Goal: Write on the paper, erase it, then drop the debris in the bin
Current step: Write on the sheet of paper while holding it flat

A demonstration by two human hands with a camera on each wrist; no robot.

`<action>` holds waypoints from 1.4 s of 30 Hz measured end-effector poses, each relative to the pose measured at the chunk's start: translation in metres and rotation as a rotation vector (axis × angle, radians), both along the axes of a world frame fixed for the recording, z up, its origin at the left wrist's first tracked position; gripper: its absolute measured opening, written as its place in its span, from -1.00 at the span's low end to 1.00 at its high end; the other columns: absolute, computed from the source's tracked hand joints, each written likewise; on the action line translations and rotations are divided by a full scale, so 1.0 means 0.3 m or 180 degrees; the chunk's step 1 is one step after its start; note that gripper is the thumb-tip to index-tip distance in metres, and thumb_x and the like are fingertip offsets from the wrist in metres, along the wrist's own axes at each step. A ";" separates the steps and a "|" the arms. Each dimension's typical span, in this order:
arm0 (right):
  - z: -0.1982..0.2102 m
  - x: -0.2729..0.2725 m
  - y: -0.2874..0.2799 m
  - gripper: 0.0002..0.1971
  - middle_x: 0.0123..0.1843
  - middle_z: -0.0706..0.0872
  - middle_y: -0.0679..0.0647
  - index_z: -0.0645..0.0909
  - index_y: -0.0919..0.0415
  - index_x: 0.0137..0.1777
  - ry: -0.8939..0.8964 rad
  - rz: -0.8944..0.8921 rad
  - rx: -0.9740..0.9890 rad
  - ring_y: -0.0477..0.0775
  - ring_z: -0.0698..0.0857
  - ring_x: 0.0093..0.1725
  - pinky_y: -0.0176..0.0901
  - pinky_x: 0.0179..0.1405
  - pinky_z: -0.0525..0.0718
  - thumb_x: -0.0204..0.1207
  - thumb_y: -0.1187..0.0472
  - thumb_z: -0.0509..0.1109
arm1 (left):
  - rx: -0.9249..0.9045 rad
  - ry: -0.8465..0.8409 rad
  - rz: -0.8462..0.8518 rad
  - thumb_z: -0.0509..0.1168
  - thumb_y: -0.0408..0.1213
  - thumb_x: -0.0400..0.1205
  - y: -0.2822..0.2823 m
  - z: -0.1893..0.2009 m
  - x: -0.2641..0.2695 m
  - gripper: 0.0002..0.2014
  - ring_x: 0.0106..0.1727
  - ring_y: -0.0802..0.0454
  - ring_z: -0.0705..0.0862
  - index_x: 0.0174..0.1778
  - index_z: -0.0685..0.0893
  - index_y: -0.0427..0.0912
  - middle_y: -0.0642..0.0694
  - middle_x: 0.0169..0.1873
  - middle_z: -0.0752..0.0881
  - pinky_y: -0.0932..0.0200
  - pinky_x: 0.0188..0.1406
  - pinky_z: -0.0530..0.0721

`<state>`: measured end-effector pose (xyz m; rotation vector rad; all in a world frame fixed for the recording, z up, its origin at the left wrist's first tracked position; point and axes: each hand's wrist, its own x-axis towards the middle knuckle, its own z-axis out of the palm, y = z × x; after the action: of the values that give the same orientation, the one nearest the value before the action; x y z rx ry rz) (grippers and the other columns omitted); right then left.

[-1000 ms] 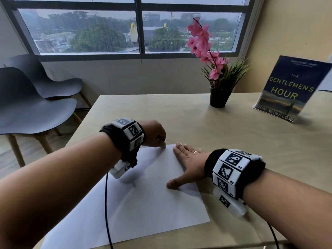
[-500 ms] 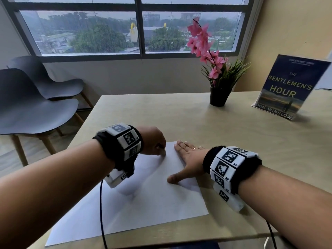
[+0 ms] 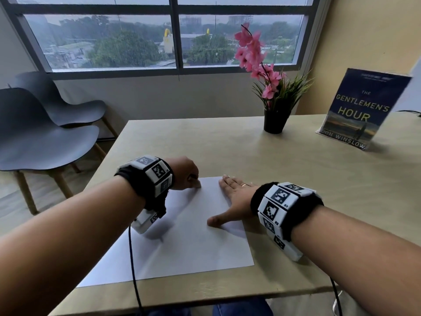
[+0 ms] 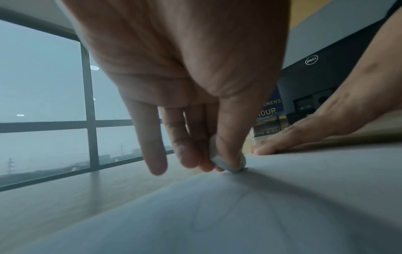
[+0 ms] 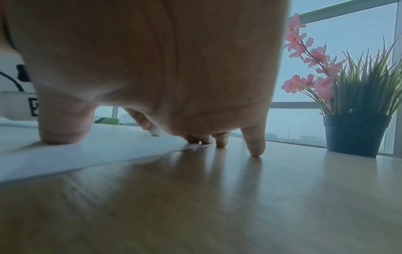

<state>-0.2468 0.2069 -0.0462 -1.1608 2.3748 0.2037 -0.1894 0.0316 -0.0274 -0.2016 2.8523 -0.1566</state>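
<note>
A white sheet of paper (image 3: pixel 189 238) lies on the wooden table (image 3: pixel 284 169) in front of me. My left hand (image 3: pixel 186 173) pinches a small white eraser (image 4: pixel 226 163) between thumb and fingers, its tip pressed on the paper (image 4: pixel 282 197) near the far edge. Faint pencil marks (image 4: pixel 217 211) show on the sheet below the eraser. My right hand (image 3: pixel 232 197) lies flat with fingers spread, thumb on the paper and fingertips (image 5: pixel 254 147) on the table at the sheet's right edge (image 5: pixel 130 154). No bin or pencil is in view.
A black pot of pink flowers (image 3: pixel 273 119) stands at the back of the table. A book (image 3: pixel 362 110) leans upright at the far right, with a dark monitor (image 4: pixel 315 82) beside it. Two grey chairs (image 3: pixel 45 133) stand left of the table, under the window.
My left hand with the eraser shifted slightly left along the paper's far edge. The right hand stays flat in place.
</note>
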 end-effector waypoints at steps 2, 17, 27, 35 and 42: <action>-0.002 -0.001 -0.002 0.19 0.73 -0.34 0.00 -0.34 0.13 0.69 0.0000 0.0003 0.0007 0.01 -0.27 0.71 -0.01 0.64 -0.21 0.34 -0.52 0.24 | 0.0017 -0.0053 -0.0087 0.19 0.01 0.66 0.015 -0.006 0.006 -0.69 0.12 -0.16 0.67 0.10 0.72 -0.08 -0.08 0.09 0.73 0.02 0.11 0.67; -0.007 -0.042 0.006 0.22 0.71 -0.39 -0.05 -0.38 0.06 0.68 -0.0155 0.0059 0.0033 0.00 -0.33 0.70 0.06 0.68 -0.21 0.31 -0.51 0.29 | 0.0115 -0.0079 -0.0121 0.22 0.01 0.66 0.056 0.004 -0.039 -0.67 0.16 -0.13 0.66 0.17 0.70 -0.12 -0.10 0.12 0.73 0.15 0.03 0.58; -0.014 -0.052 0.007 0.22 0.71 -0.40 -0.07 -0.37 0.01 0.68 -0.0171 0.0030 0.0051 0.07 -0.32 0.70 0.10 0.68 -0.20 0.29 -0.52 0.31 | 0.0081 -0.0038 -0.0264 0.22 0.00 0.66 0.078 0.006 -0.081 -0.66 0.17 -0.12 0.65 0.17 0.70 -0.13 -0.09 0.14 0.72 0.19 -0.02 0.52; -0.015 -0.056 0.003 0.23 0.71 -0.39 -0.07 -0.37 0.02 0.68 -0.0160 0.0019 0.0079 0.07 -0.32 0.70 0.16 0.69 -0.15 0.28 -0.52 0.31 | -0.0146 -0.0112 -0.0611 0.18 -0.03 0.68 0.123 0.008 -0.077 -0.66 0.17 -0.15 0.64 0.16 0.71 -0.17 -0.13 0.14 0.70 0.16 -0.02 0.54; -0.013 -0.051 0.004 0.23 0.72 -0.36 -0.08 -0.35 0.02 0.69 -0.0126 -0.0014 0.0059 0.06 -0.30 0.70 0.13 0.69 -0.15 0.27 -0.51 0.32 | -0.0096 -0.0041 -0.0417 0.19 -0.04 0.68 0.093 0.007 -0.059 -0.70 0.16 -0.14 0.65 0.12 0.71 -0.12 -0.09 0.13 0.71 0.18 -0.05 0.51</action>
<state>-0.2621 0.2083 -0.0500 -1.1408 2.3362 0.1990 -0.2072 0.0595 -0.0254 -0.0192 2.8516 -0.2264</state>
